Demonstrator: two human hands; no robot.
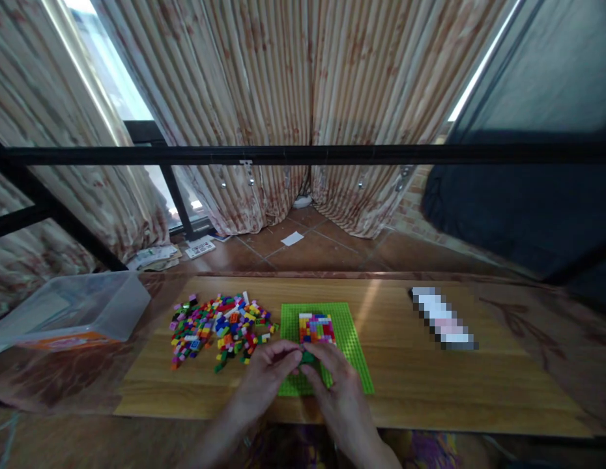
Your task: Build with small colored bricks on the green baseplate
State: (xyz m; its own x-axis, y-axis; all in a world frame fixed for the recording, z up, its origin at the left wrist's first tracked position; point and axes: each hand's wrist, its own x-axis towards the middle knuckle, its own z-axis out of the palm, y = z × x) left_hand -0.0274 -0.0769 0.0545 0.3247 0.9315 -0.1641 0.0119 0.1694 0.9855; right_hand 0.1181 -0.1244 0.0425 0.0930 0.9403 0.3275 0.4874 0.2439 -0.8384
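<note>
With the bright green studded plastic baseplate as our clock's centre, we find a translucent plastic bin far out between nine and ten o'clock, likely parked to spare working room. Closer, at nine, we see a multicoloured heap of small plastic bricks, spread loosely, perhaps for easy picking. At eight, the left hand pinches a small dark green plastic brick over the plate; towards twelve sits a multicoloured rectangular brick build. At five, the right hand grips the same brick by its fingertips, presumably to steady something so small. A dark-edged oblong, pixelated object lies near three.

The bin's orange label is unreadable to us; beyond, at ten to eleven, a white card bears a QR-like code.
</note>
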